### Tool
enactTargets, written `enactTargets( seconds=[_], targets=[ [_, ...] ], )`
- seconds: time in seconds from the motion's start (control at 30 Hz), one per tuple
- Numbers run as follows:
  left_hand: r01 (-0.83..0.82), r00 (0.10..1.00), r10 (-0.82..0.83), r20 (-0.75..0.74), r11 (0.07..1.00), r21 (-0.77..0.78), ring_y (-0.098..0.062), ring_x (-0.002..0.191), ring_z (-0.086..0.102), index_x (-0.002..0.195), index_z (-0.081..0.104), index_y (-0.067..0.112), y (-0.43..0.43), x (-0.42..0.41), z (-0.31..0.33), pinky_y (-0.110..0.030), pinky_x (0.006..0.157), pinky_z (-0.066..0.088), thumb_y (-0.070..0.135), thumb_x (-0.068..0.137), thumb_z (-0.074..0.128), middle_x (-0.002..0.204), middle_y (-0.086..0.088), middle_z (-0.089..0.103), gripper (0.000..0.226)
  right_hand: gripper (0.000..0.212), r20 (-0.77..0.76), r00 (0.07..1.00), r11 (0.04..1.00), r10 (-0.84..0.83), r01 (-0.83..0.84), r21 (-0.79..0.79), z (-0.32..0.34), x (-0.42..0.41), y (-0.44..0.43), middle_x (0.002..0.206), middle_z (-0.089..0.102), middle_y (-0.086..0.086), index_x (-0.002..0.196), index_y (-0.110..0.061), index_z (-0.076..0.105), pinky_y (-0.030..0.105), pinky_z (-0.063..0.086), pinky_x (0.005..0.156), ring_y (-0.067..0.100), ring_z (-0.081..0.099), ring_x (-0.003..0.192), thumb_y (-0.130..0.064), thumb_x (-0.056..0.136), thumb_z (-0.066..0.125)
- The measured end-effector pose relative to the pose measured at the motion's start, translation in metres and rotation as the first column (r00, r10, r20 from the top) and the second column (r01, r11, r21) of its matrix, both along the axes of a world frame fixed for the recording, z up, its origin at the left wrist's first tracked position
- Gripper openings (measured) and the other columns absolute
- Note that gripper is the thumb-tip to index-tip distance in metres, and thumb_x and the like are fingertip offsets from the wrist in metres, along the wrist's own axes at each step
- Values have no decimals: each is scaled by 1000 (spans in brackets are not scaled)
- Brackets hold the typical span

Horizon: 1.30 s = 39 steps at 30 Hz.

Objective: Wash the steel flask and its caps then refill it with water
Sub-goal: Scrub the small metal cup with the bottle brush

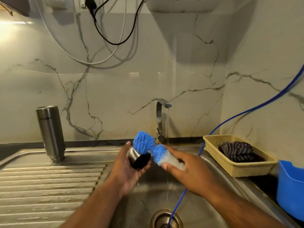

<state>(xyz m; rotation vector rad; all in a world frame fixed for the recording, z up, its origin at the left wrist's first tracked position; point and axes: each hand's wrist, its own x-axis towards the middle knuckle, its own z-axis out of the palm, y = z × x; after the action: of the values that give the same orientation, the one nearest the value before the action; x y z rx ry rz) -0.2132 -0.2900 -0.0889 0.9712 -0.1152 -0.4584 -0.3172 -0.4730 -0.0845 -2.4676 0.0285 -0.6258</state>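
The steel flask stands upside down at the back of the ribbed draining board, on the left. Over the sink basin, my left hand grips a steel cap with a black inside. My right hand holds a blue and white scrubber, whose blue end presses against the top of the cap. Just behind the scrubber, a thin stream of water falls from the tap.
A blue hose runs from the right wall down into the sink drain. A beige basket with a dark striped cloth sits right of the sink. A blue tub stands at the right edge. Cables hang on the marble wall.
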Motion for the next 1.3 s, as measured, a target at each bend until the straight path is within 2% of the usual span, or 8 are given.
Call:
enactTargets(
  seconds=[0.1, 0.27, 0.5, 0.7, 0.87, 0.97, 1.1, 1.3],
  targets=[
    [-7, 998, 5, 58, 999, 33, -35, 114, 67, 121, 65, 11, -2, 0, 1, -48, 106, 50, 62, 93, 52, 114, -21, 74, 60, 58, -1, 1000, 999, 19, -18, 46, -3, 1, 1, 123, 50, -41, 143, -60, 37, 1, 41, 86, -28, 47, 101, -51, 94, 66],
    [-66, 993, 57, 103, 994, 89, -31, 98, 70, 119, 60, 11, -3, 1, 2, -39, 84, 58, 65, 76, 60, 111, -24, 71, 69, 59, 10, 1000, 995, 0, -1, 103, -4, 2, -4, 128, 52, -34, 144, -58, 37, 1, 38, 80, -19, 50, 103, -53, 93, 66],
    [-125, 985, 105, 136, 981, 146, -28, 107, 63, 119, 64, 8, -1, 6, -4, -35, 86, 51, 69, 79, 56, 113, -19, 74, 74, 59, 20, 999, 986, 26, -28, 163, -6, 2, -6, 134, 55, -31, 144, -55, 39, 1, 40, 82, -20, 50, 107, -51, 93, 67],
    [-73, 997, 73, 32, 997, -10, -29, 112, 67, 127, 57, 4, -4, -4, 3, -36, 88, 52, 59, 90, 48, 118, -21, 72, 67, 59, 60, 998, 984, -13, 2, 179, -8, 3, -6, 134, 59, -28, 146, -50, 45, 6, 42, 86, -14, 55, 111, -52, 92, 68],
    [-60, 998, 57, -33, 993, -103, -31, 107, 72, 129, 58, -1, -5, -7, 6, -42, 92, 58, 47, 102, 42, 114, -22, 74, 57, 60, 41, 999, 987, 15, -22, 161, -5, 0, -2, 132, 53, -33, 147, -50, 44, -2, 38, 76, -22, 48, 102, -52, 92, 68],
    [-48, 998, 43, -51, 993, -109, -31, 104, 74, 130, 59, 4, -4, -7, 4, -45, 91, 58, 48, 104, 40, 112, -21, 75, 54, 60, 22, 998, 991, 52, -54, 122, -6, -1, 3, 129, 52, -35, 146, -52, 43, 2, 42, 86, -22, 50, 104, -50, 92, 69],
    [6, 1000, -9, -20, 990, -142, -35, 117, 68, 128, 60, 6, -4, -9, 8, -46, 101, 55, 63, 85, 53, 122, -22, 71, 72, 58, 55, 998, 981, 9, -19, 195, -7, 2, 4, 129, 58, -32, 143, -51, 47, 3, 41, 87, -20, 53, 107, -49, 90, 71],
    [-29, 999, 32, 15, 987, -155, -31, 118, 66, 123, 58, 0, -2, -5, 7, -42, 109, 48, 40, 77, 70, 122, -22, 69, 63, 60, 26, 1000, 977, -11, 5, 211, -6, 2, -2, 125, 57, -27, 147, -47, 44, 6, 39, 79, -13, 53, 101, -46, 93, 70]
  ],
)
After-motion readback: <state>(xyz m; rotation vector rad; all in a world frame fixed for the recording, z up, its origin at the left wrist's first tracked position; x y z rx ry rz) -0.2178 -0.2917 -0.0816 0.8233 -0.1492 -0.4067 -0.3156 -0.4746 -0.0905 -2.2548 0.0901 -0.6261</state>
